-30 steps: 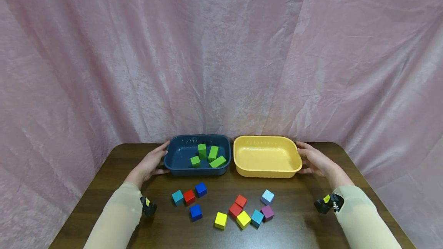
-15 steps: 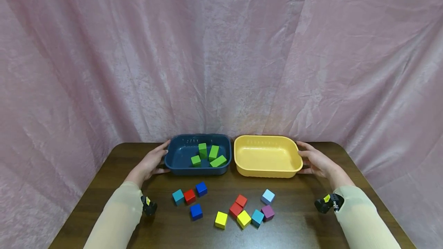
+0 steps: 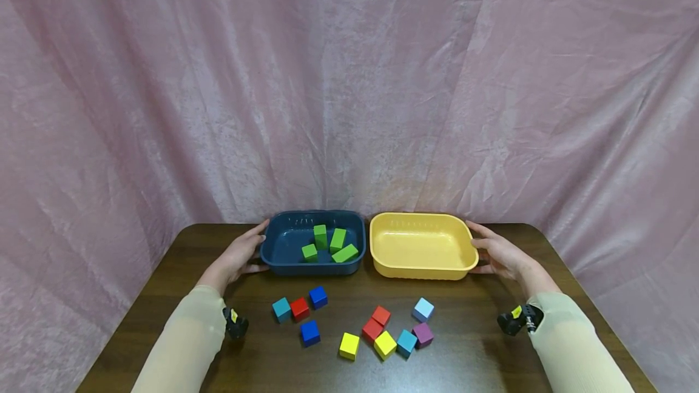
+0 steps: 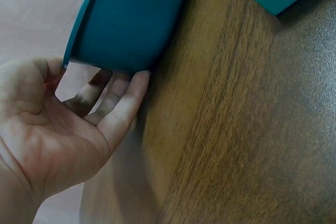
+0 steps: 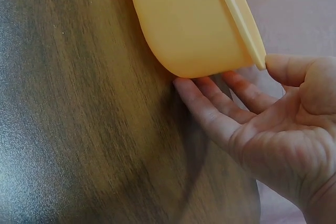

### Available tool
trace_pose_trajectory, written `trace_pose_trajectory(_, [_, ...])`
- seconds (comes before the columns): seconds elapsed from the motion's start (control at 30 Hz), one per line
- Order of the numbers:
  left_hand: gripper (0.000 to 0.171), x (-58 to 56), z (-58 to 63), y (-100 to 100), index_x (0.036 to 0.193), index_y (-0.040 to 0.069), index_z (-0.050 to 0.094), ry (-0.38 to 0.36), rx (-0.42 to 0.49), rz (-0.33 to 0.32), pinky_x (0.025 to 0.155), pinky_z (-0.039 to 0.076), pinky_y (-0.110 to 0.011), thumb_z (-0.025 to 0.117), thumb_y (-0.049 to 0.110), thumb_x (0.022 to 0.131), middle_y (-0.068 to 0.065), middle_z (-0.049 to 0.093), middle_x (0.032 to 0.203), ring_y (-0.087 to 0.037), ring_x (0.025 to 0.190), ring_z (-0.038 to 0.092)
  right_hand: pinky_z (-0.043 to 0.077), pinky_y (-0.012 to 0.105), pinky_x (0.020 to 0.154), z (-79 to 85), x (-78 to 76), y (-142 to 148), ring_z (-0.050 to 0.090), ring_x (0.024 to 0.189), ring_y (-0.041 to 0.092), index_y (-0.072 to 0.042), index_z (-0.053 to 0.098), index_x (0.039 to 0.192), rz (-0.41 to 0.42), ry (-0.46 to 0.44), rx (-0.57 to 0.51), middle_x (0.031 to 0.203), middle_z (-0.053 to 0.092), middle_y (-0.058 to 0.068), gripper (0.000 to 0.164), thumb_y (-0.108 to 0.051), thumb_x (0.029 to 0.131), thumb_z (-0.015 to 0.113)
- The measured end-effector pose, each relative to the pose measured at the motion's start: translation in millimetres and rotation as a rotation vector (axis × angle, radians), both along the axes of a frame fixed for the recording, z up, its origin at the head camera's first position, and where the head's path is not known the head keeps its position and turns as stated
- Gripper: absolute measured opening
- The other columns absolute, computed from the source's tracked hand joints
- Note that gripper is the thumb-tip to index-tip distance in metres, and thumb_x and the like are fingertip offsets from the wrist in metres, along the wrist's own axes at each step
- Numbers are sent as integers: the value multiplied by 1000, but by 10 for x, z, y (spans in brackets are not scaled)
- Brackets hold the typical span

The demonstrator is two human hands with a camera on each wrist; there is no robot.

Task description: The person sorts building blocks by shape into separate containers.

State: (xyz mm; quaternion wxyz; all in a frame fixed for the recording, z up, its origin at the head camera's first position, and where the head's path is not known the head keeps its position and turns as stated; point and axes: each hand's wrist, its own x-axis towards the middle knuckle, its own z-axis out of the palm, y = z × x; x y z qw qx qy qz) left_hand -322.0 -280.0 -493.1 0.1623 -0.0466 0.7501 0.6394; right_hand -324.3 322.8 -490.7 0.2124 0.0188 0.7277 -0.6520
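A dark blue plastic bin [image 3: 313, 268] stands at the back of the table, with several green blocks [image 3: 338, 241] inside. My left hand [image 3: 237, 258] is at its left end, and in the left wrist view the extended fingers [image 4: 126, 106] meet the lower end wall, one digit at the rim. To its right stands an empty yellow bin [image 3: 420, 273]. My right hand [image 3: 505, 256] is at that bin's right end; the right wrist view shows loosely extended fingers [image 5: 210, 114] at the bottom edge and the thumb tip at the rim.
Loose cubes lie on the brown wooden table [image 3: 464, 344] in front of the bins: blue cubes [image 3: 310, 333], red cubes [image 3: 372, 330], yellow cubes [image 3: 349, 346], teal cubes [image 3: 406, 342], a purple cube [image 3: 423, 335] and a light blue cube [image 3: 423, 309]. A pink curtain [image 3: 349, 90] hangs behind.
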Motion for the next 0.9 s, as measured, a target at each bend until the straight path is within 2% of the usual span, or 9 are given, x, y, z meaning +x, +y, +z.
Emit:
trace_pose_trajectory(0.27, [58,-10,-4,0,165,34,15,-3,9,-3,93,53,-58,32,21,111,-20,17,168,-45,139,44,51,59,96,1,5,12,57,120,32,-25,4,166,19,8,3,165,13,26,68,-17,110,42])
trace_pose_trajectory(0.7, [57,0,-14,-9,165,35,14,0,1,-2,94,52,-60,32,24,112,-21,16,167,-46,138,44,50,61,96,3,2,-14,52,128,37,-22,6,166,15,2,1,164,14,24,67,-15,110,42])
trace_pose_trajectory(0.9, [57,-10,-13,0,165,35,15,4,2,-4,94,52,-60,32,23,112,-20,16,168,-46,139,43,51,60,95,15,25,-15,56,121,33,-22,6,166,15,13,3,163,15,26,67,-15,110,42])
